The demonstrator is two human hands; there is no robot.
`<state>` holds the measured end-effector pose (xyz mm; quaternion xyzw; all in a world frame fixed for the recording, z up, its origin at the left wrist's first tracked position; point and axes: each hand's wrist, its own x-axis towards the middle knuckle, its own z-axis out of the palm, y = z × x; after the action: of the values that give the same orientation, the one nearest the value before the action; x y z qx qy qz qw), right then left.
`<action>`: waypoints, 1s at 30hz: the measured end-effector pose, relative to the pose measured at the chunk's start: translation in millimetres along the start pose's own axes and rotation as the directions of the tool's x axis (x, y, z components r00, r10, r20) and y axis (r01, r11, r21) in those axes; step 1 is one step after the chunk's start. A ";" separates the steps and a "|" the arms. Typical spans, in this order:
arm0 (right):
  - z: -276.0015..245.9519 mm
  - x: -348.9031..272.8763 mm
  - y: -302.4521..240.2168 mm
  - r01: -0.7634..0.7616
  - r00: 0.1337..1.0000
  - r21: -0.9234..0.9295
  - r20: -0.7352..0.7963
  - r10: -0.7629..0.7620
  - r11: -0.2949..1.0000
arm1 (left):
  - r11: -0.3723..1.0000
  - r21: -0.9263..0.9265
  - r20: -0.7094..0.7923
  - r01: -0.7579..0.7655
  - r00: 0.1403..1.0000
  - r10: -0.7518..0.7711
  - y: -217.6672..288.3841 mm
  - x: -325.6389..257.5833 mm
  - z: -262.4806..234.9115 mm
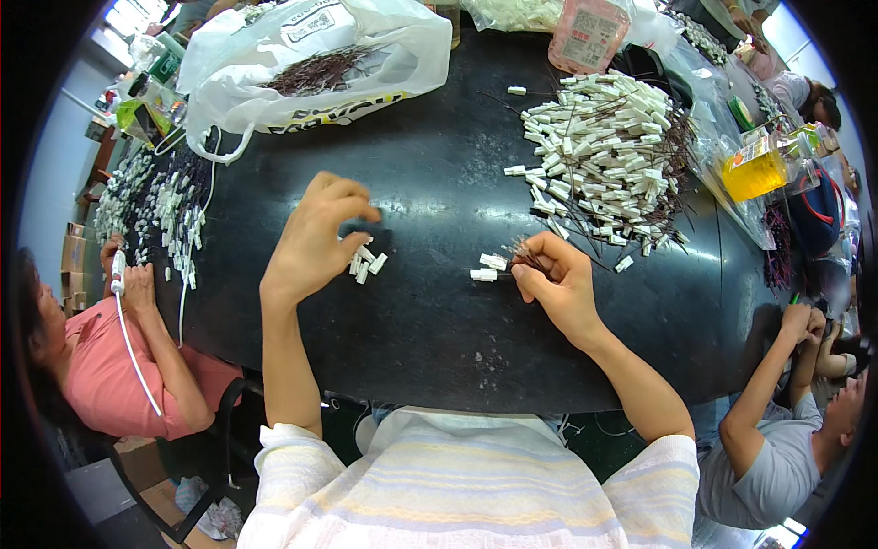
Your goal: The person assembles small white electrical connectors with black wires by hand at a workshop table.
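My left hand (313,240) hovers over the dark table with fingers curved and thumb apart from them, nothing between them. Just beside its thumb lies a small group of white plastic connectors (369,264). My right hand (564,285) pinches a bunch of thin dark wires (540,261) between thumb and fingers. Bare wire ends stick up from that grip. Two white connectors (487,266) sit at its left side; whether they are joined to the held wires I cannot tell. Farther back on the right is a large heap of white connectors with dark wires (604,151).
A white plastic bag (393,69) holding dark wires lies at the back left. Behind the heap stands a pink translucent container (588,37); a bottle of yellow liquid (754,170) is at the right. Co-workers sit left (137,366) and right (777,457), with more connectors (174,210) at left.
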<state>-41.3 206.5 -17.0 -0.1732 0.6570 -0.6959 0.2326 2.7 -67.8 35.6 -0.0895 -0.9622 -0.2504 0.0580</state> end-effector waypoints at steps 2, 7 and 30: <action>0.8 0.4 -0.1 0.008 1.000 0.004 -0.001 -0.008 1.000 | 0.996 0.010 0.057 0.090 0.994 -0.090 -5.8 -6.6 0.1; 1.2 1.6 0.1 0.028 0.999 0.019 -0.025 -0.027 0.999 | 0.985 -0.048 0.151 0.166 0.976 -0.157 -4.3 -1.9 6.6; 4.5 -0.6 6.7 0.079 0.993 -0.105 -0.075 -0.088 0.991 | 0.248 -0.941 0.192 0.230 0.967 -0.167 29.1 10.0 52.9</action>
<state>-37.7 202.9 -23.3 -0.1843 0.6924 -0.6771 0.1678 -4.8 -15.3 5.0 0.0088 -0.6222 -0.7801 -0.0644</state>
